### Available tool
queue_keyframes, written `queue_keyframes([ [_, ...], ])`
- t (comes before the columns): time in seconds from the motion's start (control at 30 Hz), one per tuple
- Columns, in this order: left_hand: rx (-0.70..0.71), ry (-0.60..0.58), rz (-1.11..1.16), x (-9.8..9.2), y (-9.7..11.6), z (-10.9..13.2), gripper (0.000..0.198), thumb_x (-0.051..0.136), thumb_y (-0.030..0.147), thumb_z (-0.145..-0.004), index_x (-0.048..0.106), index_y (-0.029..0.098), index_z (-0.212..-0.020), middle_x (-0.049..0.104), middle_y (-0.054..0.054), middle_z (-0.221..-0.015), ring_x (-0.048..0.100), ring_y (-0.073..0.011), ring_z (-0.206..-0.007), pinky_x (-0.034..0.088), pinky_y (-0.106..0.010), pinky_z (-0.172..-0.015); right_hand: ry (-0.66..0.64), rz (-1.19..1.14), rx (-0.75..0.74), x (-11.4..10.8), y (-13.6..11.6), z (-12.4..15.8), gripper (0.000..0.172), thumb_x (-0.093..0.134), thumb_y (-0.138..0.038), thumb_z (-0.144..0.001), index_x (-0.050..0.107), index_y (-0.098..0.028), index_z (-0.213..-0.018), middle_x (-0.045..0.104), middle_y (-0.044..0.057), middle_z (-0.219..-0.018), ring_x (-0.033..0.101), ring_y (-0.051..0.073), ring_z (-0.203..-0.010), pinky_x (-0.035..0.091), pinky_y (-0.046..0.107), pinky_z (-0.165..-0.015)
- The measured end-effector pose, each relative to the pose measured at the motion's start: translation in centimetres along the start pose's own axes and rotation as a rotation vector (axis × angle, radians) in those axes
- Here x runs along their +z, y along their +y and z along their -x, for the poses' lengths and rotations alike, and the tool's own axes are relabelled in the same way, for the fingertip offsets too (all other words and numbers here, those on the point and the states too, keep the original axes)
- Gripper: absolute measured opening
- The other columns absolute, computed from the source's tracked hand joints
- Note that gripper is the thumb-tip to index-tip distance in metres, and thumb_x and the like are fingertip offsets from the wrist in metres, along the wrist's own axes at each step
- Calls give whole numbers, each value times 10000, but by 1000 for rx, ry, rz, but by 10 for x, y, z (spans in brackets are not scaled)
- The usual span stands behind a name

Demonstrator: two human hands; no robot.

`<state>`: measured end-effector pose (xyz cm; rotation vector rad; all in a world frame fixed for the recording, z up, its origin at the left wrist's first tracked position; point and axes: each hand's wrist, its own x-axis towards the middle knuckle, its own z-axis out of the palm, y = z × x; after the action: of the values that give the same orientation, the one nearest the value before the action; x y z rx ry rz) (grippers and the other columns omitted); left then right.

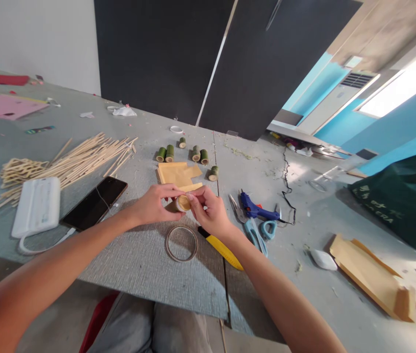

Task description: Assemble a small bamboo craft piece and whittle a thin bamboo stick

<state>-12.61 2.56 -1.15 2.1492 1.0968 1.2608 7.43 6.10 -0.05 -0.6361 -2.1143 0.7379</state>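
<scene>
My left hand (152,205) is wrapped around a short bamboo tube (173,206) whose pale, round end is turned up toward me. The thumb and fingers of my right hand (209,210) are pinched together at the rim of that end. Right behind the fingers a strip of tan paper (192,187) shows; whether it touches the tube I cannot tell. Beyond my hands lies folded brown kraft paper (176,174). A roll of tape (182,243) rests on the table in front of me, with a yellow utility knife (224,251) partly under my right forearm.
Several bamboo pieces (196,153) stand or lie farther back. To the right are blue scissors (255,235), a blue glue gun (259,208) and a brown envelope (371,274). Leftward lie wooden sticks (86,157), a phone (95,202) and a white power bank (36,206).
</scene>
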Motion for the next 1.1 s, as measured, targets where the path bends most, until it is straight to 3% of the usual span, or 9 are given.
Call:
queue_keyframes([
  [0.37,19,8,35,1,-3,1,320,802,205,-742,769,201,-1061,720,-29,-971,640,-160,-844,506,-287,-787,-18,-30,39,3,-1,0,299,499,-491,-1033,514,-206,-943,586,-38,-627,458,77,-497,350,207,-487],
  [0.67,-9,9,-7,-1,3,-2,269,796,208,-752,757,173,-1015,693,-12,-843,597,-146,-755,466,-268,-703,-9,-234,235,5,-9,-2,407,557,-618,-971,510,-220,-901,462,-96,-491,372,67,-397,276,200,-406],
  [1.1,-8,65,2,0,-4,-2,314,819,217,-753,767,157,-1057,725,-22,-855,598,-133,-731,493,-258,-692,7,-207,248,1,-6,-3,431,546,-652,-962,484,-229,-912,444,-109,-473,353,64,-372,251,207,-399],
])
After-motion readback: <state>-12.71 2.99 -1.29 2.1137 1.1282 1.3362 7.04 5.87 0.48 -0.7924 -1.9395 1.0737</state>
